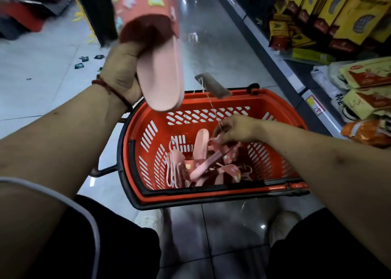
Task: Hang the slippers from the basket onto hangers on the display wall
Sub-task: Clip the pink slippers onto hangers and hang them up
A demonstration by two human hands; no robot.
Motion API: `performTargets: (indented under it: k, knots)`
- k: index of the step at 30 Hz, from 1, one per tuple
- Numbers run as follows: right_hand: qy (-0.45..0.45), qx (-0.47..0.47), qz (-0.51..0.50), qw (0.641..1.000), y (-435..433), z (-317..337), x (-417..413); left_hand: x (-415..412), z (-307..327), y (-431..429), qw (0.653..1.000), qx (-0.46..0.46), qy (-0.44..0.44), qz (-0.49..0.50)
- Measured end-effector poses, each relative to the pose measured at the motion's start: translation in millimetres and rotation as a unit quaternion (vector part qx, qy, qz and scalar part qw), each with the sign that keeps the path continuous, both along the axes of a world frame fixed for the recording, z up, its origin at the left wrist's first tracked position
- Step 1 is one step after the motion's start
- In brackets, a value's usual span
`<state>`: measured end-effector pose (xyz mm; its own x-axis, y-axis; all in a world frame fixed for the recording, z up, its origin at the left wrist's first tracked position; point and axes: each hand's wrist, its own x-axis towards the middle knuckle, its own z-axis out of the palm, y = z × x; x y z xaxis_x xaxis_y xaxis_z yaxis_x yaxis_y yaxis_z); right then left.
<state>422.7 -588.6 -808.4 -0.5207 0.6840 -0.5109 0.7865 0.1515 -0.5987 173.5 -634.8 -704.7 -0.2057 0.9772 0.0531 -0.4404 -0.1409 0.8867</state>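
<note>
My left hand (122, 71) grips a pink slipper (160, 73) with a red patterned strap, held up above the far left rim of the red basket (211, 193). A thin string with a grey tag (212, 85) hangs from that slipper. My right hand (237, 129) reaches into the basket and pinches another pink slipper (213, 160) by its strap. More pink slippers (200, 143) and pale pink hangers (174, 168) lie on the basket floor. The display wall is out of view.
The basket stands on a glossy tiled floor between my knees. A shelf of boxed and bagged goods (338, 24) runs along the right. A dark pillar (95, 12) stands at the far left, with small packets (84, 59) scattered on the floor.
</note>
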Motion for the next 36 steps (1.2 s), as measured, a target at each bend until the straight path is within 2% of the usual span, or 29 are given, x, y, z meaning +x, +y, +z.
performTargets:
  k: [3,6,9,13,16,21,26,29,31,34,36]
  knots:
    - [0.034,0.089,-0.067,0.993,-0.6,3.3,1.9,-12.9,0.3,0.2,0.998,0.008,0.018,0.053]
    - [0.108,0.103,-0.140,0.979,-4.3,16.2,1.9,-21.5,-4.1,-0.2,0.996,-0.010,0.026,0.087]
    - [0.154,0.157,-0.157,0.963,-5.2,33.5,4.5,-24.4,-7.5,-4.7,0.993,-0.019,0.061,0.099]
    - [0.154,0.255,-0.167,0.940,-5.7,47.0,11.1,-16.0,-16.4,-16.4,0.985,-0.046,0.153,0.062]
    - [0.190,0.306,-0.176,0.916,-12.2,57.7,8.6,-9.8,-23.4,-22.5,0.971,-0.097,0.216,0.040]
    - [0.231,0.291,-0.143,0.917,-31.2,70.7,0.0,-6.0,-24.4,-26.2,0.957,-0.156,0.241,0.047]
    - [0.281,0.292,-0.198,0.893,-37.4,85.6,2.0,-4.8,-24.8,-28.5,0.958,-0.170,0.223,0.060]
    - [0.307,0.269,-0.203,0.890,-45.2,92.9,1.8,1.5,-23.8,-32.8,0.945,-0.195,0.260,0.034]
    - [0.308,0.260,-0.218,0.889,-49.8,95.7,0.2,4.8,-25.8,-32.8,0.937,-0.236,0.256,-0.031]
    - [0.341,0.228,-0.270,0.871,-49.2,98.5,-3.0,17.1,-31.5,-35.0,0.932,-0.279,0.142,-0.183]
    - [0.364,0.201,-0.307,0.856,-46.3,100.0,-5.8,26.6,-37.1,-34.9,0.929,-0.281,0.102,-0.217]
